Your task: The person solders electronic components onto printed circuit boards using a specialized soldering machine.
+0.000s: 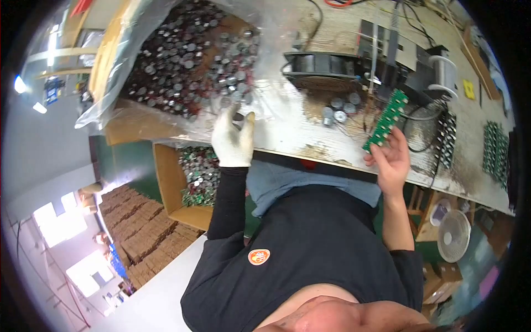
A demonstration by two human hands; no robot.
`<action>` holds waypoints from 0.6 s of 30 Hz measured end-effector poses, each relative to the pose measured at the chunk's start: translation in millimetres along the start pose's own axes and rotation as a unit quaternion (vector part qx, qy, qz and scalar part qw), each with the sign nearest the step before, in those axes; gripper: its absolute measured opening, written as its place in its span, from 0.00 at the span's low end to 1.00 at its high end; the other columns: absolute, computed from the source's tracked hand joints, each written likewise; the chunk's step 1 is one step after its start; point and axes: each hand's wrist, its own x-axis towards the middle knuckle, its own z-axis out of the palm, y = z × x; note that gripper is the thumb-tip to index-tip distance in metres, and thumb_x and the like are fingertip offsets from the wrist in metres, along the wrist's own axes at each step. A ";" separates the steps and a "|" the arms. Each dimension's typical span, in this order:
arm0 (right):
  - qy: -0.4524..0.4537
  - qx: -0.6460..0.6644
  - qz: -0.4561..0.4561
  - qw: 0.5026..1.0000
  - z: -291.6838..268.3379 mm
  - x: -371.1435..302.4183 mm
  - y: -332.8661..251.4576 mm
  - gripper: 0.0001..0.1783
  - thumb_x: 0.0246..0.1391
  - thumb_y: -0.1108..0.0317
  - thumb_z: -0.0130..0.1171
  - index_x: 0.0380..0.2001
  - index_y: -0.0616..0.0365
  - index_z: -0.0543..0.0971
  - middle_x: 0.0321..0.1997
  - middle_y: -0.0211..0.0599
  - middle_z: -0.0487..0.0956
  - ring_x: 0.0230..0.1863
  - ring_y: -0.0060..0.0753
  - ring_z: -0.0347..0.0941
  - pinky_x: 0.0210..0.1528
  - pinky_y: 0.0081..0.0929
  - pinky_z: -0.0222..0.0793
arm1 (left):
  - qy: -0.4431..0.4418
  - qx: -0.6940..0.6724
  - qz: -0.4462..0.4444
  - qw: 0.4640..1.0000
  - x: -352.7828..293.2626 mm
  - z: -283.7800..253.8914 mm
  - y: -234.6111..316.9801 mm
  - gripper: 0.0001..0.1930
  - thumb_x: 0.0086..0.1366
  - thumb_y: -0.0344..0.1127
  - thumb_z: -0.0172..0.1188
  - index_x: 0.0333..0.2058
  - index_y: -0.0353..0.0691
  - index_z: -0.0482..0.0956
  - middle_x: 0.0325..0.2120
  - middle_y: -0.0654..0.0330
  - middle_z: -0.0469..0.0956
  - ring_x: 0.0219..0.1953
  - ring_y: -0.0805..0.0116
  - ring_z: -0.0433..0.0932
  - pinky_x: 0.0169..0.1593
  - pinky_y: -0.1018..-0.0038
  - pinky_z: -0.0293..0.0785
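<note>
My left hand (233, 143), in a white glove, is at the near edge of a plastic-lined carton heaped with small round silver metal parts (180, 55), some with reddish wires. Its thumb and fingers are apart, and I make out nothing held between them. A few silver parts lie just beyond its fingertips. Bare, my right hand (392, 163) grips the lower end of a long green circuit board (386, 122) with pale pieces along its edges. The board is tilted, its far end close to the black soldering equipment (406, 77). Several loose silver parts (340, 109) rest left of the board.
A black round fan (323, 66) stands on the worn white table (293, 133). Beyond the board are a solder spool (442, 74) and cables. More board strips (494, 152) lie at the right. Below the table's left end sits a box (166, 180) of green and silver pieces.
</note>
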 end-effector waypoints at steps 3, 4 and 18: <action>-0.028 0.025 -0.012 0.999 5.2 4.2 0.4 0.31 0.51 0.82 0.57 0.58 0.64 0.59 0.48 0.46 0.71 0.28 0.28 0.77 0.26 0.21 0.74 | -0.036 0.103 0.021 0.994 16.3 5.7 -7.3 0.29 0.55 0.50 0.62 0.47 0.30 0.74 0.42 0.43 0.76 0.46 0.50 0.75 0.50 0.62 0.69; -0.028 0.035 -0.003 0.999 6.8 5.6 0.5 0.32 0.51 0.82 0.57 0.58 0.63 0.59 0.48 0.45 0.71 0.28 0.28 0.77 0.26 0.21 0.74 | -0.073 0.137 -0.026 0.988 25.5 6.0 1.3 0.29 0.55 0.50 0.63 0.46 0.32 0.74 0.42 0.43 0.75 0.47 0.50 0.74 0.51 0.63 0.69; -0.046 0.050 0.044 0.997 2.7 6.4 -8.9 0.31 0.50 0.85 0.55 0.58 0.65 0.59 0.47 0.44 0.70 0.28 0.29 0.77 0.24 0.19 0.72 | -0.023 -0.080 -0.029 0.996 2.0 28.6 -3.2 0.11 0.57 0.28 0.61 0.38 0.30 0.75 0.34 0.54 0.77 0.36 0.67 0.76 0.42 0.75 0.71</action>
